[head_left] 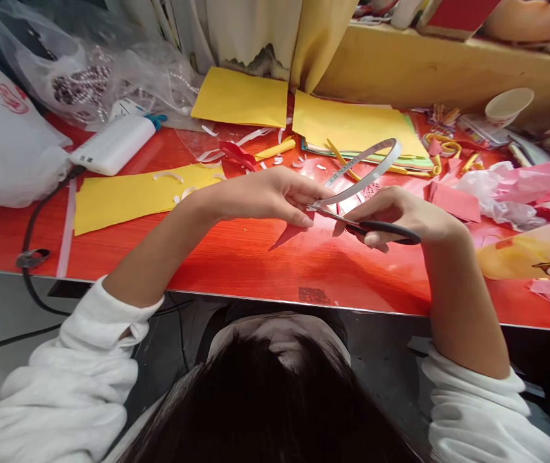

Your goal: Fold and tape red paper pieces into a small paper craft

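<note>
My left hand [265, 193] pinches a pointed piece of red paper [288, 237] above the table. A thin white ring [378, 172], printed on its inner face and looking like a narrow tape roll, rises beside its fingertips. My right hand [403, 212] is closed on black-handled scissors [393, 229]. Their blades point left and reach the fingertips of my left hand, close to the lower end of the ring. Whether the blades touch the paper or the ring is hidden by the fingers.
Yellow sheets [240, 96] and a stacked paper pile [352, 122] lie behind my hands. A white power bank [115, 143] with a black cable [28, 225] sits left, near plastic bags [4, 141]. A paper cup [509, 106] and crumpled pink wrapping [511, 186] are at right.
</note>
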`<state>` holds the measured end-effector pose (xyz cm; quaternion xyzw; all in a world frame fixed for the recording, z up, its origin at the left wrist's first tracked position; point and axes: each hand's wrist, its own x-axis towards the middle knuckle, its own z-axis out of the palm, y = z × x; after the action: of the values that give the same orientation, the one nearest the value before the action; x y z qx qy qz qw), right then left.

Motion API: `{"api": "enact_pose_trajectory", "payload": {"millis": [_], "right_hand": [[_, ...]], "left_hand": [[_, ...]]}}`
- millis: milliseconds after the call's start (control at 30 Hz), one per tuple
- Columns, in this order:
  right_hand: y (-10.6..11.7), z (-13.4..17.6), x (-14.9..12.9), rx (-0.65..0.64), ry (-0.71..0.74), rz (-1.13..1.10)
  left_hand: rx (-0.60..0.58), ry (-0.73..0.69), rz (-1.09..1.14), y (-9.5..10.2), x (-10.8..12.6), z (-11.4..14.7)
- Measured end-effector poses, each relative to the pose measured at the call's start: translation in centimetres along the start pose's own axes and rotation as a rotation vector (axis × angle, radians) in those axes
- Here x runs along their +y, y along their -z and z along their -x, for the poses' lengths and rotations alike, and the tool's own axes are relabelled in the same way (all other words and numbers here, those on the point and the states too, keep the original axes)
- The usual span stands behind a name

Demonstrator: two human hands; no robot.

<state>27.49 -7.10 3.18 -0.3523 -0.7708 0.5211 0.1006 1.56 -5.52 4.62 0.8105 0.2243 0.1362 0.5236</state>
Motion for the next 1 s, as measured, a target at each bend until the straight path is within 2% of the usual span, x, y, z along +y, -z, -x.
{"api": "enact_pose_trajectory", "payload": {"millis": [267,467,667,900,1000], "right_hand": [[-0.1,-0.2,0.1,-0.027,0.001,0.029],[-0.3,-0.4,-0.3,-0.041,-0.094,0.046],[-0.3,-0.4,-0.2,-0.075,-0.055,0.029],[-0.7,-0.5,-0.6,-0.082,-0.081,0.018],[-1.0,-0.6,-1.0,-0.077,-0.03,0.038]], "left_hand": [[-0.018,0.045,-0.014,-0.2,0.1,0.0],[-0.05,0.018,-0.066,-0.1,-0.1,-0.1],[-0.072,-0.021,-0.128,0.0,-0.7,-0.2],[-0.106,0.031,-0.08,0.0,-1.3,-0.3],[-0.131,0.034,-0.065,0.1,-1.5,-0.3]]}}
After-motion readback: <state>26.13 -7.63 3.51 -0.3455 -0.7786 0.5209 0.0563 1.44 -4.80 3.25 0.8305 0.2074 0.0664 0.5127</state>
